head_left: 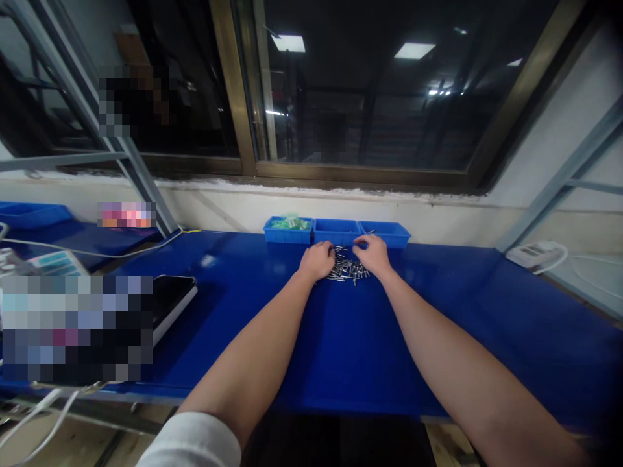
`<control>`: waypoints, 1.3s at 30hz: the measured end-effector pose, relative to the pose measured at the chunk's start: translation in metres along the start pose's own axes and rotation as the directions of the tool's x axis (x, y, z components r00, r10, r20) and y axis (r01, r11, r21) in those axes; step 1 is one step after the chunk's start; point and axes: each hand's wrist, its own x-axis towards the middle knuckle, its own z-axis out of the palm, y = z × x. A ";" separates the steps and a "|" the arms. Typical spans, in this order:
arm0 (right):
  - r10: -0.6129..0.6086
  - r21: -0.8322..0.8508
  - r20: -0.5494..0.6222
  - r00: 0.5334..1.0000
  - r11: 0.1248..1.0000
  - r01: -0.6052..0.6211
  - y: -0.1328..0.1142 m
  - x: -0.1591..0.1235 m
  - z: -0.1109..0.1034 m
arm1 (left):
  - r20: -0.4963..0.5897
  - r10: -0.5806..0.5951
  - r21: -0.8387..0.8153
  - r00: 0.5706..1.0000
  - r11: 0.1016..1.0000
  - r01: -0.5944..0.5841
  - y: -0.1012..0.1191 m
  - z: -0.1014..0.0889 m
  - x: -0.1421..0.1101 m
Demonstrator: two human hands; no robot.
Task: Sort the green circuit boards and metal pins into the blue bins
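A loose pile of small, thin metal pieces (346,270), shaped like pins or screws, lies on the blue tabletop. My left hand (317,261) rests at the pile's left edge with its fingers curled inward; whatever they hold is hidden. Over the pile's right side, my right hand (374,254) has thumb and fingers bent toward each other, and anything between them is too small to make out. Right behind the hands stand a middle blue bin (337,237) and a right blue bin (396,237), the right one with a few metal bits showing near its rim.
Green-and-white packets (291,223) fill the left blue bin (287,238). A black device with a pale edge (175,308) lies at the left, partly blurred out, near white cables (53,415). A white power strip (535,254) sits at the right, beside a metal frame. Behind is a window.
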 end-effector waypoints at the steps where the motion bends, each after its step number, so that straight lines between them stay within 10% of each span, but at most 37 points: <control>1: -0.026 0.000 0.072 0.997 1.000 0.026 -0.001 -0.001 0.003 | 0.013 0.007 -0.008 1.000 1.000 -0.007 0.000 0.001 0.000; 9: -0.089 -0.086 0.341 0.936 0.988 0.125 -0.005 -0.005 0.013 | 0.107 0.084 -0.033 0.991 0.996 -0.081 0.001 -0.001 -0.001; 30: 0.004 -0.189 0.420 0.908 0.978 0.083 -0.012 -0.006 0.012 | 0.035 0.161 -0.059 0.986 0.986 -0.158 0.002 -0.003 -0.002; 39: -0.020 0.037 0.359 0.933 0.999 0.008 -0.011 -0.006 0.011 | -0.023 0.135 -0.042 0.991 0.990 -0.136 0.001 -0.002 0.000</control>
